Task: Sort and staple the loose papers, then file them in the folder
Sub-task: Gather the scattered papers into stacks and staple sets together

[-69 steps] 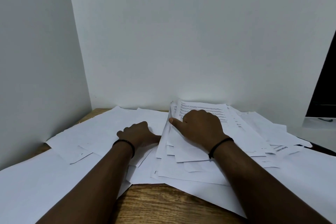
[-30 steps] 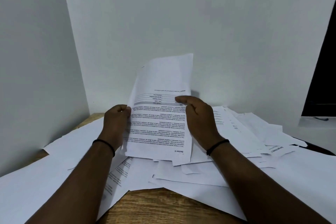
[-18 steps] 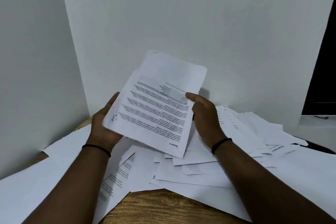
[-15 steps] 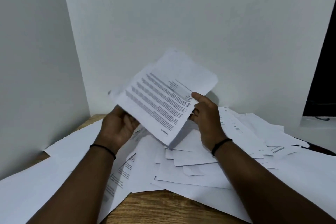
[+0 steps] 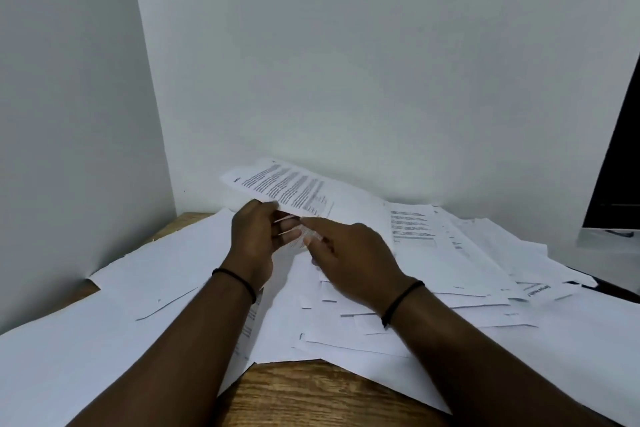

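Printed sheet (image 5: 294, 191) lying tilted just beyond both hands, long axis running left-to-right; left hand (image 5: 256, 239) pinching its near edge, nearer; right hand (image 5: 349, 253) loose, empty, beside it.

print on the lifted sheet (image 5: 291, 189) blurred, unreadable.

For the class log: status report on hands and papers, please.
Left hand grips printed sheet, lifted. Right hand open over paper pile. Nothing stapled; no stapler or folder in view.
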{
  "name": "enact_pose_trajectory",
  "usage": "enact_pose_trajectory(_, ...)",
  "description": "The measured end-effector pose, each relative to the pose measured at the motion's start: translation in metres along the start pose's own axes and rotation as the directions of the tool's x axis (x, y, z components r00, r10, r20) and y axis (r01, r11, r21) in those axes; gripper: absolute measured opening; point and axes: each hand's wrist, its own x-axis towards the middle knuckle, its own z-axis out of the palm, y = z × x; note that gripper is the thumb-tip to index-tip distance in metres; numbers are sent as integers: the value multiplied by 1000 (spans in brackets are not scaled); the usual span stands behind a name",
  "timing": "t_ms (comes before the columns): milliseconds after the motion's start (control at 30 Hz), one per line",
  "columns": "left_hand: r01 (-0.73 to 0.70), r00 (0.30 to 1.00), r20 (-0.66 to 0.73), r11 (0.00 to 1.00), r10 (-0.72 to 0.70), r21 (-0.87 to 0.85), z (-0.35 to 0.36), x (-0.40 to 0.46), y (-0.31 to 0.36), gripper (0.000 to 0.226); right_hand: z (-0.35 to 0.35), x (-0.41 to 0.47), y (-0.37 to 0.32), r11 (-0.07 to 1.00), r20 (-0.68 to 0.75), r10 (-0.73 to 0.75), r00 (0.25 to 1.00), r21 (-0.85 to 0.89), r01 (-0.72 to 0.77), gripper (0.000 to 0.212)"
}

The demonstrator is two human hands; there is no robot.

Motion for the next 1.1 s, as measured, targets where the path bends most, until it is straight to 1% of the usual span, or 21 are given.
enact_pose_trajectory(67, -38, 996, -77, 999, 36, -25, -4, 2, 4, 19, -3, 1, -1, 992, -180, -71, 981, -118, 50, 37)
enact_pose_trajectory(133, -80, 991, -106, 996, 75, -38, -6, 3, 7, 18, -7, 6, 0, 980, -385, -111, 916, -194, 37, 33)
enact_pose_trajectory(200, -103, 987, -128, 992, 92, -78, -9, 6, 8, 19, -12, 10, 3, 978, -520, -79, 851, -206, -35, 26)
enact_pose_trajectory(233, -109, 985, -142, 989, 94, -102, -11, 7, 8, 20, -14, 12, 6, 982, -552, -47, 832, -178, -62, 22)
enact_pose_trajectory(300, -118, 983, -157, 985, 97, -127, -16, 12, 9, 21, -16, 14, 14, 993, -534, 66, 843, -49, -110, 19)
enact_pose_trajectory(367, -124, 983, -151, 986, 107, -108, -20, 16, 7, 23, -15, 14, 22, 971, -421, 237, 876, 64, -231, 34)
enact_pose_trajectory(433, -137, 984, -121, 989, 129, -62, -20, 16, 4, 27, -18, 14, 29, 900, -241, 424, 873, 221, -376, 49)
enact_pose_trajectory(467, -136, 986, -105, 990, 132, -33, -20, 16, 3, 27, -20, 14, 31, 847, -161, 489, 857, 323, -422, 54)
enact_pose_trajectory(500, -134, 988, -84, 991, 133, -7, -18, 16, 1, 26, -21, 13, 33, 810, -125, 521, 845, 386, -442, 56)
enact_pose_trajectory(533, -130, 990, -61, 991, 130, 10, -17, 16, 0, 25, -23, 13, 34, 796, -125, 536, 835, 403, -451, 57)
enact_pose_trajectory(633, -122, 991, -47, 991, 124, 48, -15, 19, -3, 28, -25, 12, 41, 793, -139, 572, 808, 346, -502, 51)
enact_pose_trajectory(667, -116, 992, -46, 991, 119, 65, -16, 20, -5, 28, -27, 11, 43, 789, -126, 574, 809, 350, -506, 46)
enact_pose_trajectory(733, -110, 993, -34, 991, 113, 81, -16, 21, -6, 27, -28, 11, 47, 767, -93, 551, 829, 448, -460, 29)
enact_pose_trajectory(800, -107, 994, -14, 991, 109, 82, -18, 22, -8, 23, -29, 13, 50, 761, -103, 539, 836, 484, -431, 12)
enact_pose_trajectory(900, -71, 997, 2, 987, 71, 144, -16, 21, -10, 17, -28, 15, 55, 737, -200, 625, 754, 470, -486, 9)
enact_pose_trajectory(933, -71, 997, -16, 972, 77, 226, -16, 21, -13, 16, -29, 14, 57, 749, -249, 640, 727, 416, -516, 9)
enact_pose_trajectory(967, -102, 992, -32, 914, 124, 393, -17, 22, -17, 18, -31, 12, 59, 770, -298, 635, 712, 309, -558, 9)
enact_pose_trajectory(1000, -140, 980, -22, 763, 198, 632, -20, 24, -22, 21, -33, 10, 62, 786, -336, 614, 714, 172, -594, 12)
enact_pose_trajectory(1033, -144, 968, 10, 521, 251, 841, -23, 24, -28, 25, -35, 7, 64, 787, -356, 583, 730, 26, -616, 15)
enact_pose_trajectory(1067, -122, 964, 46, 282, 263, 952, -25, 23, -31, 34, -37, 5, 67, 770, -356, 558, 750, -116, -628, 17)
enact_pose_trajectory(1100, -85, 972, 56, 120, 228, 989, -26, 22, -34, 44, -37, 2, 68, 731, -340, 547, 765, -251, -634, 19)
